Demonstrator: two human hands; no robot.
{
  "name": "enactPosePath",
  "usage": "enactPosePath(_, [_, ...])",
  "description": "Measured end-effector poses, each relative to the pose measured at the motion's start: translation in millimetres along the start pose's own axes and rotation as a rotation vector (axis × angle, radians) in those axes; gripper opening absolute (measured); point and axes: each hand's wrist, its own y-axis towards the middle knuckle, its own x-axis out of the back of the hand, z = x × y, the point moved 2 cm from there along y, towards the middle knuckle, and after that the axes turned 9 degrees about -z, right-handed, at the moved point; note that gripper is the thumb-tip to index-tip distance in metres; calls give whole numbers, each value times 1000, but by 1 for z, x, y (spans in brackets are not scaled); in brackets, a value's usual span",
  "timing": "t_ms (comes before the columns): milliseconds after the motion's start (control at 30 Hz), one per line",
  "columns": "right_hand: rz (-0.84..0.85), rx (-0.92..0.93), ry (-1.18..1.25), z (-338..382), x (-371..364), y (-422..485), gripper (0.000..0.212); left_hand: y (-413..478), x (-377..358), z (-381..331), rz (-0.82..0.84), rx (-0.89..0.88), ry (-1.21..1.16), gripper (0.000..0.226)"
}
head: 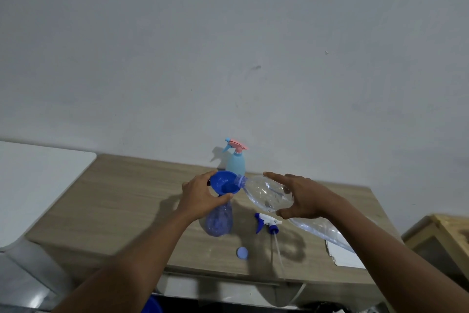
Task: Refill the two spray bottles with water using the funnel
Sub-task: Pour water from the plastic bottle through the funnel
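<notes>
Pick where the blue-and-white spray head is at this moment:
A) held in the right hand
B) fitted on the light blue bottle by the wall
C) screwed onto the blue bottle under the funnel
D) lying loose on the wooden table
D: the spray head lies on the table with its tube trailing, right of the blue bottle, which carries the funnel.

wooden table [121,201], grey wall [228,46], white paper [347,257], wooden crate [446,236]
</notes>
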Motion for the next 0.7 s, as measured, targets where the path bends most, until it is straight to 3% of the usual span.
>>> enactPosePath(200, [-107, -24, 176, -4, -7, -9, 101, 0, -3, 4, 12, -3, -24, 62])
enactPosePath(333, [-303, -108, 374, -17, -20, -22, 100, 0, -3, 2, 11, -9, -16, 60])
enactPosePath(467, [-572, -276, 513, -39, -28, -41, 100, -1, -6, 6, 18, -9, -14, 60])
enactPosePath(700, [-736, -500, 702, -55, -50, -75, 98, -6, -9, 10, 31, 9, 6, 61])
